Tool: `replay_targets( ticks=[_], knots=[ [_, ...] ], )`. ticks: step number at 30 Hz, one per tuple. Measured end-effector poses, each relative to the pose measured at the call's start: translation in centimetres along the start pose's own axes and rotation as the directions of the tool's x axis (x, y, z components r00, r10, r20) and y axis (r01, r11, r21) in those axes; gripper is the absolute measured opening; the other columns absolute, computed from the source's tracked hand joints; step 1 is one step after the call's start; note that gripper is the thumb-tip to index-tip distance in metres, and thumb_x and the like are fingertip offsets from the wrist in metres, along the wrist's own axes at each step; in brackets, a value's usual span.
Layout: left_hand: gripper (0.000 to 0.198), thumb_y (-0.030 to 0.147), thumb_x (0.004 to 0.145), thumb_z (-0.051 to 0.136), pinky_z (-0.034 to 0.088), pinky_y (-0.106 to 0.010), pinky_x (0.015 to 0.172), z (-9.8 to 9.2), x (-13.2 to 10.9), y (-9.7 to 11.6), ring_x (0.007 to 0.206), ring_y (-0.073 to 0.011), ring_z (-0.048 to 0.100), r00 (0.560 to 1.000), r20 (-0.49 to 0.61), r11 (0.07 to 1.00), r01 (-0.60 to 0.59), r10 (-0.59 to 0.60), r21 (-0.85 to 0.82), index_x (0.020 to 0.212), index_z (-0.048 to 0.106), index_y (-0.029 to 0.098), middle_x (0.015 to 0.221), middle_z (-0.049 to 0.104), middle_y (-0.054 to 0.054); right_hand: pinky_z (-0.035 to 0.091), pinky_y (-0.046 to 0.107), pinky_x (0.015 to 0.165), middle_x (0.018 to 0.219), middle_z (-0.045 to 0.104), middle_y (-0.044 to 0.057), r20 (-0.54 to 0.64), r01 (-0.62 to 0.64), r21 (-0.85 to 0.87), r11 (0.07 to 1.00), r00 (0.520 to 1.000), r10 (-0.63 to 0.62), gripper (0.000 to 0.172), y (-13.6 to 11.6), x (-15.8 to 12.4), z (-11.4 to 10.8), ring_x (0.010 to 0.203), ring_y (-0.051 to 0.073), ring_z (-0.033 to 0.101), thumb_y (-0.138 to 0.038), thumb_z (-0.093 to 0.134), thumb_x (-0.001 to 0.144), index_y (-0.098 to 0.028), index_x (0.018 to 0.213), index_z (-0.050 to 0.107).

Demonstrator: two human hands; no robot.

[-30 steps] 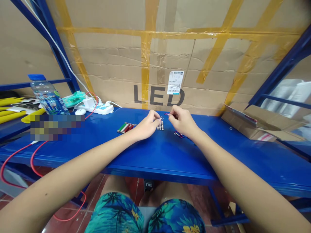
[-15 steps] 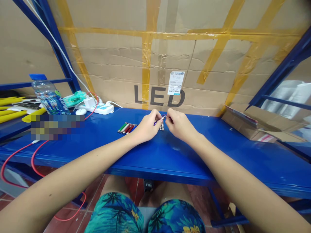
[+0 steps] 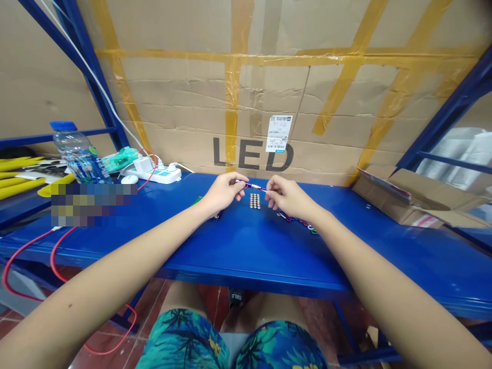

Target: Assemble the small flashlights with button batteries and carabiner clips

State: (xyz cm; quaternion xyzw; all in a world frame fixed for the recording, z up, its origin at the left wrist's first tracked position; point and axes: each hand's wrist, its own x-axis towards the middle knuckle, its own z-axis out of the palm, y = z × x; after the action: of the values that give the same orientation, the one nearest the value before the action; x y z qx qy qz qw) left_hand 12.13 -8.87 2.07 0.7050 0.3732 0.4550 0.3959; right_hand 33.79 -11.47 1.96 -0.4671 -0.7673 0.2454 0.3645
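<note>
My left hand (image 3: 223, 190) and my right hand (image 3: 286, 196) both pinch the ends of a thin purple pen-like tube (image 3: 251, 185), held level just above the blue shelf (image 3: 246, 241). Under the tube sits a small block of silver button cells (image 3: 254, 201). Small coloured clips (image 3: 298, 220) lie by my right wrist. Several more coloured tubes are mostly hidden behind my left hand, with only a green tip showing.
A white power strip (image 3: 157, 173) with a red cable, a water bottle (image 3: 79, 156) and yellow items (image 3: 19, 174) stand at the left. An open cardboard box (image 3: 415, 202) lies at the right. A taped cardboard wall marked LED (image 3: 253, 154) closes the back.
My hands met over the button cells, then drew apart a little. The purple tube now stretches between them, raised slightly. The view shifted a little downward.
</note>
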Motion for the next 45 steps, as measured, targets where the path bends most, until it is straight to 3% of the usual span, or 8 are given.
replay_targets(
  ticks=[4,7,14,19,21,26,32,45],
  knots=[
    [0.008,0.019,0.087,0.062,0.048,-0.030,0.062,-0.1,0.0,-0.1,0.056,-0.0125,0.059,0.999,-0.004,0.998,-0.045,0.045,-0.045,0.095,0.063,0.015,0.067,0.067,-0.002,0.051,0.038,0.074,0.085,0.071,0.004,-0.004,0.062,-0.060,0.996,0.998,-0.062,0.023,-0.9,-0.3,-0.1,0.077,0.020,0.064,-0.019,0.063,0.083,-0.022,0.106,0.060],
    [0.012,0.025,0.082,0.070,0.050,-0.031,0.068,0.1,-0.2,0.1,0.067,-0.0145,0.063,0.991,0.011,0.991,-0.137,0.137,-0.007,0.088,0.065,0.016,0.070,0.069,-0.003,0.049,0.038,0.084,0.096,0.072,0.006,0.008,0.092,-0.012,0.996,0.996,-0.092,0.017,-2.1,-0.5,0.3,0.088,0.022,0.065,-0.025,0.064,0.084,-0.020,0.100,0.066],
    [0.022,0.034,0.075,0.078,0.051,-0.036,0.084,0.3,-0.5,0.3,0.085,-0.0191,0.066,0.973,0.055,0.974,-0.226,0.224,0.028,0.087,0.073,0.016,0.090,0.074,-0.006,0.048,0.029,0.063,0.076,0.070,0.005,0.167,-0.096,0.349,0.932,0.985,0.039,0.016,-3.3,-0.8,1.3,0.072,0.018,0.066,-0.033,0.060,0.087,-0.018,0.084,0.063],
    [0.058,0.063,0.094,0.045,0.051,-0.039,0.091,0.1,-0.3,0.6,0.107,-0.0251,0.065,0.994,0.071,0.970,-0.060,0.079,-0.236,0.118,0.067,0.016,0.122,0.069,-0.015,0.039,0.025,0.048,0.052,0.054,-0.004,0.183,-0.118,0.308,0.944,0.981,0.063,0.008,-3.2,-0.8,1.3,0.044,0.011,0.050,-0.025,0.062,0.082,-0.018,0.078,0.061],
    [0.073,0.069,0.095,0.028,0.051,-0.041,0.094,-0.2,-0.1,0.6,0.117,-0.0288,0.062,0.993,0.121,0.910,0.050,0.000,-0.411,0.127,0.062,0.013,0.132,0.064,-0.018,0.035,0.024,0.044,0.051,0.051,-0.005,0.189,-0.107,0.237,0.966,0.980,0.062,0.012,-3.1,-0.8,1.3,0.041,0.009,0.044,-0.028,0.064,0.082,-0.017,0.086,0.066],
    [0.078,0.069,0.094,0.026,0.043,-0.045,0.105,-0.9,0.2,0.3,0.129,-0.0330,0.054,0.972,0.229,0.693,0.204,-0.058,-0.692,0.134,0.057,0.010,0.138,0.059,-0.020,0.035,0.024,0.045,0.062,0.056,-0.003,0.114,-0.069,0.147,0.987,0.992,0.053,0.028,-3.1,-0.8,1.5,0.045,0.008,0.040,-0.037,0.063,0.083,-0.015,0.097,0.074],
    [0.077,0.068,0.093,0.030,0.040,-0.047,0.107,-0.9,0.2,0.2,0.130,-0.0349,0.052,0.958,0.281,0.618,0.250,-0.049,-0.746,0.133,0.058,0.009,0.132,0.063,-0.021,0.033,0.026,0.048,0.054,0.052,-0.004,0.062,-0.035,0.131,0.991,0.998,0.028,0.038,-3.8,-1.0,1.2,0.045,0.008,0.036,-0.036,0.064,0.082,-0.013,0.110,0.077],
    [0.075,0.071,0.089,0.037,0.042,-0.046,0.102,-0.8,0.3,-0.2,0.124,-0.0363,0.056,0.954,0.300,0.666,0.239,-0.024,-0.707,0.120,0.067,0.009,0.123,0.068,-0.022,0.031,0.025,0.048,0.051,0.052,-0.004,0.057,-0.014,0.162,0.987,0.998,0.005,0.037,-4.1,-1.2,0.9,0.044,0.008,0.035,-0.035,0.065,0.083,-0.013,0.110,0.077]
  ],
)
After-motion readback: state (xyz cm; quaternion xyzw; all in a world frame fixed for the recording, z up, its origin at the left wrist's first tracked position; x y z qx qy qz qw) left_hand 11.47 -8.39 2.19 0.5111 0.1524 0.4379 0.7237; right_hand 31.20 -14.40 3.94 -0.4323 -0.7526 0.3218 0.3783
